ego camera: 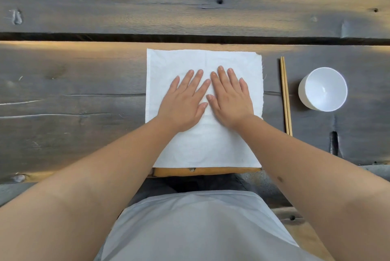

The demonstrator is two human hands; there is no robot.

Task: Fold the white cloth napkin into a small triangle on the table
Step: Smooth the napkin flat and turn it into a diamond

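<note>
The white cloth napkin [202, 144] lies flat as a square on the dark wooden table [73, 92], its near edge at the table's front edge. My left hand [185, 100] and my right hand [229, 98] both rest palm down on the middle of the napkin, side by side, fingers spread and pointing away from me. The thumbs nearly touch. Neither hand grips the cloth. My forearms cover the napkin's lower corners in part.
A pair of wooden chopsticks [286, 96] lies to the right of the napkin, pointing away from me. Further right stands a white bowl [322, 90]. A dark gap [190, 38] between planks runs across the table just beyond the napkin.
</note>
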